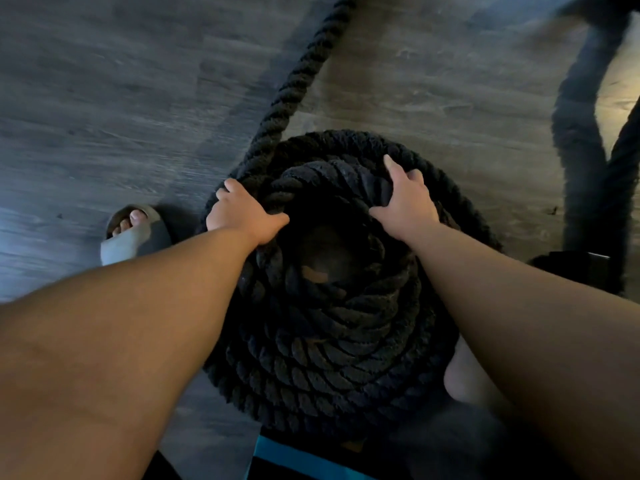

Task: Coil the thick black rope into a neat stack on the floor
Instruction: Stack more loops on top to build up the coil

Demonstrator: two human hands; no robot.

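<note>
Rope (322, 323) is stacking up nicely on the floor (104, 98) right in front of me: several round turns piled up, with a dark hollow down the middle. My left hand (242, 216) grips the incoming strand at the coil's left rim, while my right hand (405, 202) curls its fingers over the top turn on the far side. Most looks done, I'd say, but not finished: a loose length (304, 71) runs off the top edge, and a blurred loop (585, 140) hangs at the right. Both are cut off, so how much remains I can't tell. A dark lump by that loop is unreadable too.
</note>
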